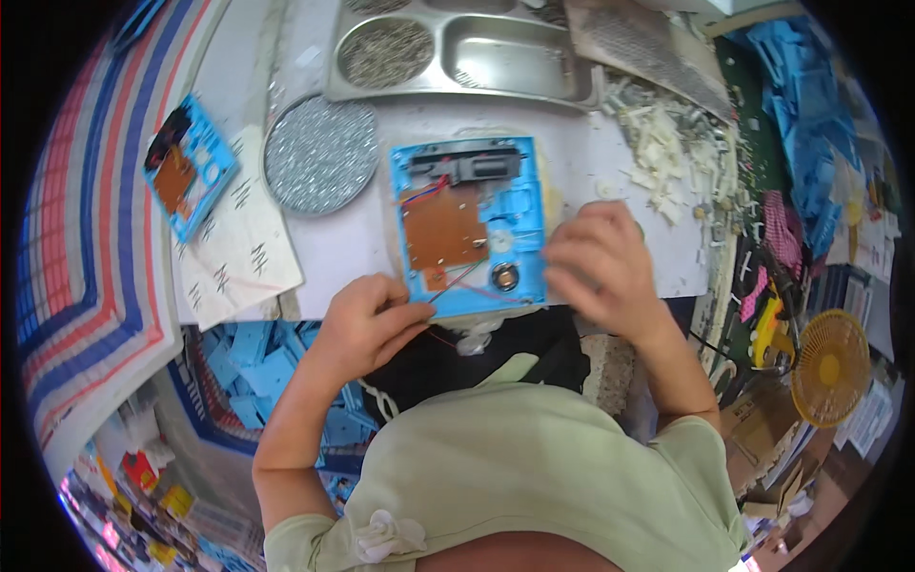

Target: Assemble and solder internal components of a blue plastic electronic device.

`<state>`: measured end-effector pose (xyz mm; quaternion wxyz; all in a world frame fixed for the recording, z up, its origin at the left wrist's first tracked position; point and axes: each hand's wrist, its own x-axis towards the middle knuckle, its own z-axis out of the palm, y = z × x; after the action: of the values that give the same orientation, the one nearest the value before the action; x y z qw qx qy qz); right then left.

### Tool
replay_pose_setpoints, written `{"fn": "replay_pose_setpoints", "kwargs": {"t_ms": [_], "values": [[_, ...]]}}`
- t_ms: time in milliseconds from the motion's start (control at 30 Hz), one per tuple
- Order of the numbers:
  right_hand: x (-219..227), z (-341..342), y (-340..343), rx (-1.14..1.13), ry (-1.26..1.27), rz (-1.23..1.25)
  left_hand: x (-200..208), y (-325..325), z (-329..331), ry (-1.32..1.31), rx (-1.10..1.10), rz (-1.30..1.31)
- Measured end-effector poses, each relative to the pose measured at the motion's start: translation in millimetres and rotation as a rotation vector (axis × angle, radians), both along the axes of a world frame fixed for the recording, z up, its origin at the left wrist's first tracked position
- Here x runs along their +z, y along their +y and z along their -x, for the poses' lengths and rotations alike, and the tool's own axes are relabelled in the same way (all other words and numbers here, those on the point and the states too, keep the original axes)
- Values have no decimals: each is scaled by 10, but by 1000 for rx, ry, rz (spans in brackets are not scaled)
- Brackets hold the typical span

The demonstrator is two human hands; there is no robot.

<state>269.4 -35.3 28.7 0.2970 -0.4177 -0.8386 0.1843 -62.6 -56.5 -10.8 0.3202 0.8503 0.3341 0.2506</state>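
Note:
A light-blue plastic casing lies open-side up at the table's near edge. Inside it are a brown circuit board, a black part along the far side, a small round component and thin coloured wires. At the casing's near left corner, my left hand has thumb and forefinger pinched together, and a thin wire runs to the fingertips. My right hand hovers by the casing's right edge, slightly blurred, its fingers bent and apart with nothing visible between them.
A round dish of small silvery pieces and a steel compartment tray with screws stand beyond. Another blue casing lies left, beside a marked paper sheet. Loose white pieces spread at right. Blue casings fill a container below left.

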Motion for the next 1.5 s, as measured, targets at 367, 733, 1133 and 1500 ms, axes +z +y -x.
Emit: {"fn": "replay_pose_setpoints", "kwargs": {"t_ms": [367,733,1133,1500], "values": [[-227,-903,768,-713,-508,-61,883,898,-375,103,-212,177],[-183,-1150,563,-805,331,69,322,2596,-1103,657,-223,-348],[51,-980,592,-658,422,265,403,2336,-1156,241,130,-415],[170,255,-204,-107,903,337,432,226,-912,-1128,298,1332]]}}
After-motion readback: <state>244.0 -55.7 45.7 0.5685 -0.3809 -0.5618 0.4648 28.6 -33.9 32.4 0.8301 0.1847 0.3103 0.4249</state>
